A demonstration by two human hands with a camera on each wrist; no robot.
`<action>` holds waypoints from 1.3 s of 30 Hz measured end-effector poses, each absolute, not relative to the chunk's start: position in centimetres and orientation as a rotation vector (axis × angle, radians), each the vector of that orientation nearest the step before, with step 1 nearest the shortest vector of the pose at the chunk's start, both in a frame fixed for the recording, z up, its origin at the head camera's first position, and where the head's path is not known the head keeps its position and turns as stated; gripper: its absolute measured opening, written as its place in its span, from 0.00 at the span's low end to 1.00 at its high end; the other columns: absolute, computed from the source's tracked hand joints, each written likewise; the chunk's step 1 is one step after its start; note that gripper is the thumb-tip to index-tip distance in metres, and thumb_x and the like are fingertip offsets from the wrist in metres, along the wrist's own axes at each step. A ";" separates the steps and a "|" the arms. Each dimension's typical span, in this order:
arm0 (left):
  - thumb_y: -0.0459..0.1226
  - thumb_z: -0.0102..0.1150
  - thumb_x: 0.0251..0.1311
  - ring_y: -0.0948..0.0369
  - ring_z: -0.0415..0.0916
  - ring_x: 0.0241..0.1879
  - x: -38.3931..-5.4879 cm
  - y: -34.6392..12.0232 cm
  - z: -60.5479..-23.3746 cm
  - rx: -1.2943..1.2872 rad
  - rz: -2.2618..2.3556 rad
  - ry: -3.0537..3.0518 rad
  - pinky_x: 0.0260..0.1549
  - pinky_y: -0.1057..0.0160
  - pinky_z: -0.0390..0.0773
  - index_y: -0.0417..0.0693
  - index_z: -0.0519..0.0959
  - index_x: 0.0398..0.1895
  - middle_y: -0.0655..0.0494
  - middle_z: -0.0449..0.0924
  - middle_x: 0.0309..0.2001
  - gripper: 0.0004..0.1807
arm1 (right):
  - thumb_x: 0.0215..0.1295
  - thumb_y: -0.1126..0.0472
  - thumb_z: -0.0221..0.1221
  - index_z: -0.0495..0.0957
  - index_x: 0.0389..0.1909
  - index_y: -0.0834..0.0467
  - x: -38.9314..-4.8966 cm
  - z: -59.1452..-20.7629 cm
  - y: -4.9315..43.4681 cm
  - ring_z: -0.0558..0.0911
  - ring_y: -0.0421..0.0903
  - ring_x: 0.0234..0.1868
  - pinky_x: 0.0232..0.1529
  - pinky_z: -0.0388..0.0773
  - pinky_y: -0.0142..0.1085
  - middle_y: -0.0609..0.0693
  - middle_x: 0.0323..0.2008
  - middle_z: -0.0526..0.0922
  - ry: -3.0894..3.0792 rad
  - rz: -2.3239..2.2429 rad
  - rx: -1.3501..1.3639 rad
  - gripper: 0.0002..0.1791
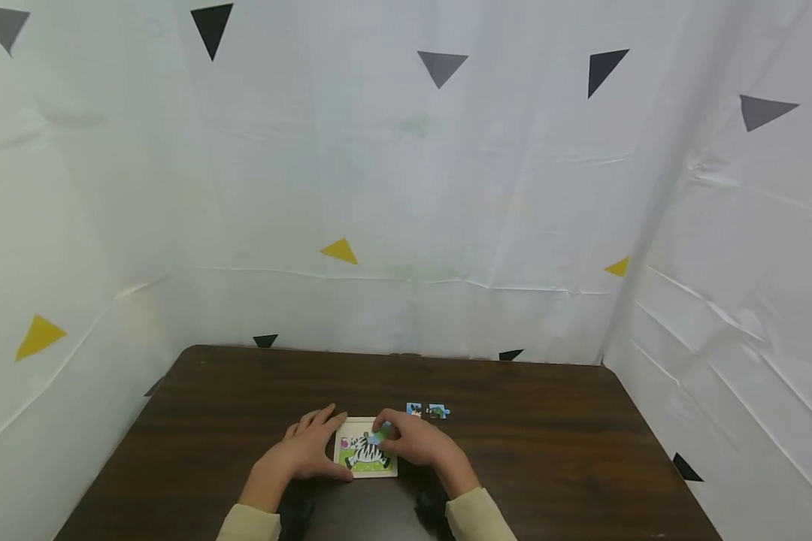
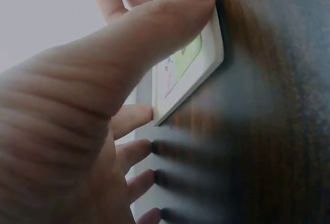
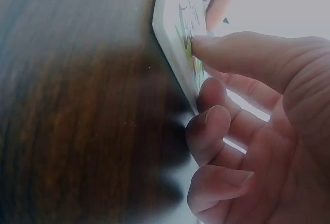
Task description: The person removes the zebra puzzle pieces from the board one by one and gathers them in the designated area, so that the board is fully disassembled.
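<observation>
A small square puzzle board (image 1: 375, 475) with a pale rim and a zebra picture (image 1: 365, 453) lies on the dark wooden table. My left hand (image 1: 301, 451) steadies its left side, fingers mostly straight: the thumb (image 2: 170, 15) rests on the rim at the near corner, and the index fingertip touches the far corner. My right hand (image 1: 416, 442) pinches a blue and green puzzle piece (image 1: 384, 430) between thumb and fingers, right over the upper right of the picture. In the right wrist view its thumb (image 3: 232, 51) overlaps the picture, and the fingers hide most of the piece.
Just beyond the right hand lie two loose puzzle pieces, one blue and white (image 1: 414, 409), the other blue and green (image 1: 437, 411). The brown table (image 1: 548, 443) reaches back to a white curtain (image 1: 413, 188) with grey, black and yellow triangles.
</observation>
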State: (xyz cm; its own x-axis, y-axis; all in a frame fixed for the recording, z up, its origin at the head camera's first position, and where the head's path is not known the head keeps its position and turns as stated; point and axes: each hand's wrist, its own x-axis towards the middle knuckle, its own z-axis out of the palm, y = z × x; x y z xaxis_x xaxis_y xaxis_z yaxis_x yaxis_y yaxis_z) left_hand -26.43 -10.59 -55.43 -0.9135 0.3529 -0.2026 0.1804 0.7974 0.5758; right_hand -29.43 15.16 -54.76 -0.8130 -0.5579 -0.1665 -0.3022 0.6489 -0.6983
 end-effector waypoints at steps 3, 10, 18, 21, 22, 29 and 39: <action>0.64 0.80 0.51 0.33 0.48 0.83 -26.4 -10.9 -55.5 0.414 0.806 2.679 0.76 0.23 0.50 0.46 0.60 0.86 0.38 0.50 0.87 0.65 | 0.76 0.59 0.65 0.80 0.57 0.52 -29.4 -54.7 15.1 0.72 0.41 0.24 0.25 0.68 0.35 0.45 0.29 0.79 2.502 -0.946 -0.680 0.12; 0.63 0.82 0.49 0.35 0.51 0.83 -26.2 -10.6 -55.2 0.365 0.788 2.704 0.77 0.25 0.51 0.47 0.62 0.85 0.40 0.53 0.86 0.63 | 0.77 0.57 0.65 0.79 0.57 0.49 -29.3 -55.0 15.2 0.72 0.40 0.23 0.25 0.67 0.35 0.43 0.28 0.78 2.528 -0.916 -0.670 0.12; 0.63 0.82 0.49 0.35 0.51 0.83 -26.1 -10.5 -55.3 0.369 0.779 2.703 0.76 0.24 0.52 0.47 0.63 0.84 0.41 0.54 0.86 0.63 | 0.76 0.58 0.65 0.78 0.56 0.47 -29.4 -55.5 15.4 0.71 0.40 0.23 0.26 0.67 0.34 0.44 0.28 0.78 2.534 -0.939 -0.683 0.12; 0.65 0.81 0.49 0.36 0.51 0.84 -26.2 -10.7 -55.4 0.370 0.777 2.708 0.76 0.23 0.52 0.47 0.62 0.85 0.41 0.54 0.86 0.64 | 0.76 0.58 0.66 0.78 0.56 0.47 -29.5 -55.4 15.4 0.72 0.40 0.23 0.26 0.67 0.34 0.43 0.28 0.77 2.544 -0.950 -0.697 0.12; 0.65 0.81 0.49 0.36 0.51 0.84 -26.2 -10.7 -55.4 0.370 0.776 2.710 0.76 0.23 0.52 0.47 0.63 0.85 0.41 0.54 0.86 0.64 | 0.76 0.57 0.66 0.78 0.56 0.47 -29.5 -55.3 15.4 0.72 0.40 0.24 0.26 0.67 0.34 0.43 0.28 0.77 2.550 -0.953 -0.699 0.12; 0.64 0.82 0.48 0.36 0.54 0.83 -26.0 -10.7 -55.1 0.366 0.766 2.736 0.75 0.24 0.55 0.48 0.64 0.84 0.42 0.56 0.85 0.63 | 0.76 0.54 0.67 0.79 0.52 0.46 -29.3 -54.9 15.2 0.72 0.39 0.24 0.26 0.67 0.34 0.42 0.28 0.78 2.623 -0.940 -0.686 0.10; 0.63 0.82 0.50 0.35 0.53 0.83 -25.8 -10.3 -55.0 0.381 0.778 2.737 0.76 0.25 0.54 0.47 0.64 0.84 0.40 0.55 0.86 0.62 | 0.76 0.53 0.67 0.80 0.47 0.44 -29.1 -54.8 15.0 0.73 0.39 0.22 0.25 0.67 0.34 0.40 0.27 0.79 2.727 -0.886 -0.663 0.05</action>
